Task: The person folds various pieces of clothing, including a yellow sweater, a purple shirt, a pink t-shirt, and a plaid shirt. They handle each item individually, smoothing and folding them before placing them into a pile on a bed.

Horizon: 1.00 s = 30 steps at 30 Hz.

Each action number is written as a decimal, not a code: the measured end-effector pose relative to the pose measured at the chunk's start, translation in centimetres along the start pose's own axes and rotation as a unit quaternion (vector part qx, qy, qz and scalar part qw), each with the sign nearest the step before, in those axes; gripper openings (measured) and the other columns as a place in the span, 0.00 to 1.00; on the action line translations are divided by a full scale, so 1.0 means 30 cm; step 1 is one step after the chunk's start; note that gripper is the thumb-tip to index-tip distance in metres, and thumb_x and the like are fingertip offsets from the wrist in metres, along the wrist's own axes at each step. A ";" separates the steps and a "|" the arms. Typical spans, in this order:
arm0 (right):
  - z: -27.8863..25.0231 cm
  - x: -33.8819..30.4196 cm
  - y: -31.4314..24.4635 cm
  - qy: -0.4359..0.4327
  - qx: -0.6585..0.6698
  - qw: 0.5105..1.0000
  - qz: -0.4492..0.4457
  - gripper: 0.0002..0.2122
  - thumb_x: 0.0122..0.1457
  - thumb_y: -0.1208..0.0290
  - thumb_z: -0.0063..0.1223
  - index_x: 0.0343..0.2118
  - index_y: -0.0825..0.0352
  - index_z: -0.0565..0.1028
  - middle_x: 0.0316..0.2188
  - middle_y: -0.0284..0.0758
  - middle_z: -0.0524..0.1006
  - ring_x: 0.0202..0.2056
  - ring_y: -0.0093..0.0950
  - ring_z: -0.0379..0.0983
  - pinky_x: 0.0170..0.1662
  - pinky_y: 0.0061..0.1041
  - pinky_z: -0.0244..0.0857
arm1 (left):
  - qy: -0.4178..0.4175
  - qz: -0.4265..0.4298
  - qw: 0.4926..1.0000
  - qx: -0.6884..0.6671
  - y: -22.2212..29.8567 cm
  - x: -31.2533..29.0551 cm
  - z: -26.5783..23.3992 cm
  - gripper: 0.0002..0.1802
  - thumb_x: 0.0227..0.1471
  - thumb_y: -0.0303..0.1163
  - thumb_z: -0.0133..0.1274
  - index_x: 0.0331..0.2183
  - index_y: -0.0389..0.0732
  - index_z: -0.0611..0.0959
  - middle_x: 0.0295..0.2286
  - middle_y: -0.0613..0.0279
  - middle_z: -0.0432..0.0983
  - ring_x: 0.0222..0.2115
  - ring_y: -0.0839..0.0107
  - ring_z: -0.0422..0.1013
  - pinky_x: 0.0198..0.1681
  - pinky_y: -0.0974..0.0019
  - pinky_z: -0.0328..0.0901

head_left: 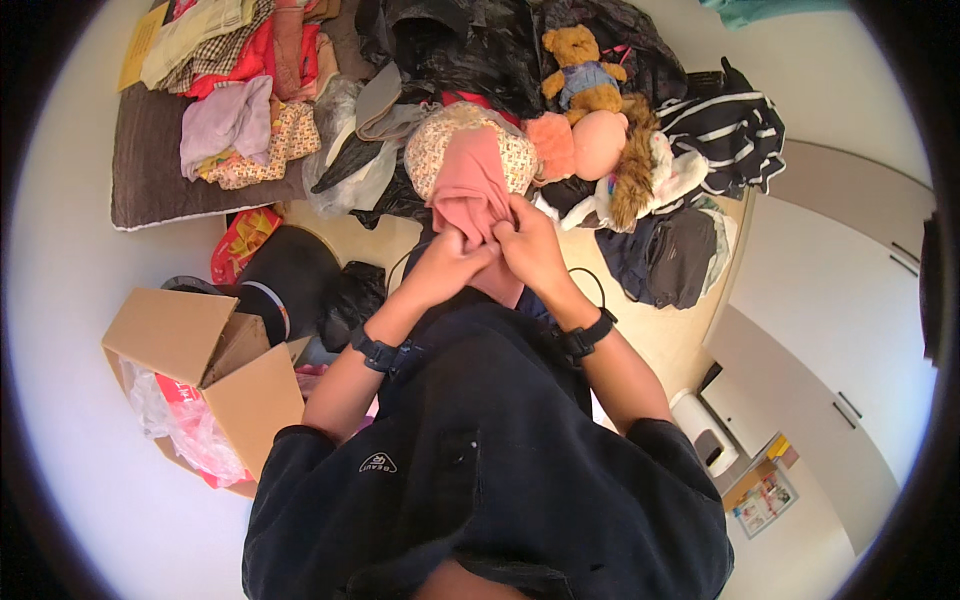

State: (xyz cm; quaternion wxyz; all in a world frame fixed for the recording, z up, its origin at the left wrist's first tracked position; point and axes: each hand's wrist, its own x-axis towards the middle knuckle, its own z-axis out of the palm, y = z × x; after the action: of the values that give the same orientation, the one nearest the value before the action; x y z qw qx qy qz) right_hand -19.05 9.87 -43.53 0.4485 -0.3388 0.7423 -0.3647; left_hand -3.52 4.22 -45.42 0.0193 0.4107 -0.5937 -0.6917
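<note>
Both my hands grip a pink cloth in front of my chest. My left hand pinches its lower edge from the left, and my right hand closes on the same edge from the right, fingers touching. The cloth's upper part drapes over a cream patterned cushion-like bundle on the floor. A black strap circles each wrist.
A brown teddy bear and a doll lie beyond the cloth beside a striped garment. Black bags and folded clothes on a grey mat lie at the back left. An open cardboard box stands at my left.
</note>
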 end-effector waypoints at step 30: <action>0.057 0.107 -0.164 -0.162 0.107 0.977 -0.093 0.09 0.48 0.81 0.51 0.34 0.71 0.68 0.26 0.34 0.73 0.29 0.20 0.71 0.34 0.22 0.67 | 0.292 0.145 0.904 -0.277 0.166 -0.029 -0.178 0.53 0.45 0.18 0.59 0.63 0.36 0.43 0.52 0.49 0.64 0.51 0.62 0.66 0.52 0.63 0.63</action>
State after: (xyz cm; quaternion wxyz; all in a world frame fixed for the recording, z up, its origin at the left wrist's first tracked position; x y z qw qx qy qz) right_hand -17.81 4.32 -41.26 0.5603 -0.4108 0.5820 -0.4226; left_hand -2.09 -1.11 -40.55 0.4047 0.4815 -0.3986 -0.6674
